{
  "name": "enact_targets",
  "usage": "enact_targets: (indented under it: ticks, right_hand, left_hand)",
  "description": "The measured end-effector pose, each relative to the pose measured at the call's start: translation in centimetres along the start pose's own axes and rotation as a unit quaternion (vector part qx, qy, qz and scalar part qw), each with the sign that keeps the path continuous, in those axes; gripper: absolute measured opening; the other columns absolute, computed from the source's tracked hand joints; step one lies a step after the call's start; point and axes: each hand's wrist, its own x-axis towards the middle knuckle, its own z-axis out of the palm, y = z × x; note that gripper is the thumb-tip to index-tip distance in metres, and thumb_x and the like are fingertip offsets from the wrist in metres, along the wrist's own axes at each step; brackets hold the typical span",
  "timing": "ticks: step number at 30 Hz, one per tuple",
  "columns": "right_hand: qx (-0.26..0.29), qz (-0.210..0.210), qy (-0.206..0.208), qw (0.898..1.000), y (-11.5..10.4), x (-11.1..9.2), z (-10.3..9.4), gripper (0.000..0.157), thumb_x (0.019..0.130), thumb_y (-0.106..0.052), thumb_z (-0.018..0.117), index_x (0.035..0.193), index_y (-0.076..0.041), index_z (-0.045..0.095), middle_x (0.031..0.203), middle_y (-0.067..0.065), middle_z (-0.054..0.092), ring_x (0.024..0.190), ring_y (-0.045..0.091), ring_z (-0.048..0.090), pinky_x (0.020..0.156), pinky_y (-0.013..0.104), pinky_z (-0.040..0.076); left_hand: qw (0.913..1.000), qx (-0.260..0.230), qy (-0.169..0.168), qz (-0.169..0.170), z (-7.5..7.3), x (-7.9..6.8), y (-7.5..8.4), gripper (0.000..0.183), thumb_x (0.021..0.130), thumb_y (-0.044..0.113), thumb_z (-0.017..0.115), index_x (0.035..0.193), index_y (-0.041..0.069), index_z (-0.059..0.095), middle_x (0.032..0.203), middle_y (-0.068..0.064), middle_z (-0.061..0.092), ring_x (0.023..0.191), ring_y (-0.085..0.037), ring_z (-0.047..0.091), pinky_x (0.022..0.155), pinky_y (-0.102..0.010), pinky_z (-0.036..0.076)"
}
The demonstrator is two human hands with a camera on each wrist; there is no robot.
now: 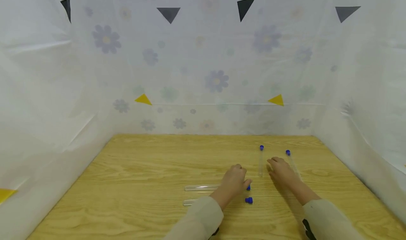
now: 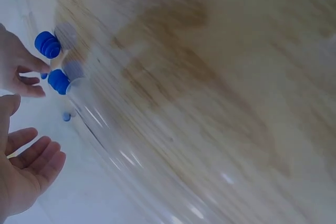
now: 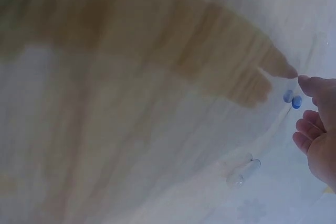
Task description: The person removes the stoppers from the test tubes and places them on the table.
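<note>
My left hand (image 1: 234, 182) is held over two clear test tubes lying sideways, its fingers loosely bent with nothing between them. From under it show the farther tube (image 1: 200, 188) and the nearer tube (image 1: 189, 202); their middles are hidden. Blue stoppers, a farther one (image 1: 248, 187) and a nearer one (image 1: 249, 200), lie on its right side. In the left wrist view a stopper (image 2: 59, 81) sits at a tube's mouth, another stopper (image 2: 47, 44) beside it. Between two blue-stoppered tubes, a left tube (image 1: 260, 166) and a right tube (image 1: 294, 166), is my right hand (image 1: 283, 172), fingers relaxed and holding nothing.
Everything lies on a wood-grain table (image 1: 142, 169). White flower-patterned sheeting (image 1: 190, 56) closes off the back and both sides, with black and yellow triangles on it. Blue stoppers cap the far ends of the two upright-pointing tubes at the right.
</note>
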Motion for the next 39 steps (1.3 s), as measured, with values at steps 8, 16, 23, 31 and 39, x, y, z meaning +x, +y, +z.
enact_targets:
  ticks: [8,16,23,31,39]
  right_hand:
    - [0.004,0.028,-0.019,0.999,-0.8,1.0,0.0,0.038,0.076,0.01,0.065,0.112,0.014,0.054,0.11,0.035,0.053,0.101,0.049,0.053,0.082,0.054,0.05]
    - [0.012,0.012,-0.011,1.0,-0.7,1.6,0.3,0.037,0.075,0.013,0.063,0.112,0.011,0.055,0.11,0.037,0.053,0.101,0.051,0.052,0.083,0.056,0.049]
    - [0.01,0.011,-0.031,0.999,-0.7,1.8,0.6,0.035,0.08,0.01,0.061,0.115,0.01,0.055,0.113,0.038,0.051,0.104,0.052,0.051,0.085,0.057,0.048]
    - [0.01,-0.005,-0.028,1.0,-0.5,2.5,1.0,0.034,0.077,0.014,0.061,0.11,0.008,0.059,0.113,0.037,0.053,0.103,0.05,0.053,0.085,0.055,0.049]
    - [0.009,-0.018,-0.04,0.999,-0.2,3.1,1.0,0.03,0.077,0.014,0.061,0.106,0.006,0.061,0.111,0.036,0.054,0.1,0.05,0.055,0.084,0.055,0.05]
  left_hand:
    - [0.9992,0.01,-0.03,-0.025,0.6,0.8,1.3,0.03,0.091,0.037,0.058,0.102,0.011,0.067,0.101,-0.001,0.063,0.094,-0.01,0.06,0.076,-0.015,0.051]
    - [0.9979,0.022,-0.038,-0.047,0.7,1.3,1.9,0.032,0.09,0.041,0.057,0.1,0.012,0.067,0.097,0.001,0.061,0.089,-0.01,0.058,0.072,-0.016,0.051]
    - [0.9964,0.074,-0.023,-0.034,1.0,1.7,2.1,0.033,0.09,0.044,0.056,0.098,0.014,0.067,0.091,0.003,0.061,0.085,-0.008,0.058,0.072,-0.014,0.05]
    - [0.9957,0.092,-0.003,-0.015,0.8,1.9,2.2,0.03,0.089,0.042,0.059,0.094,0.014,0.067,0.088,0.003,0.06,0.082,-0.008,0.058,0.069,-0.015,0.049]
    - [0.9957,0.092,0.005,-0.014,0.9,2.2,2.5,0.029,0.088,0.041,0.06,0.093,0.014,0.068,0.086,0.003,0.06,0.08,-0.008,0.058,0.066,-0.015,0.049]
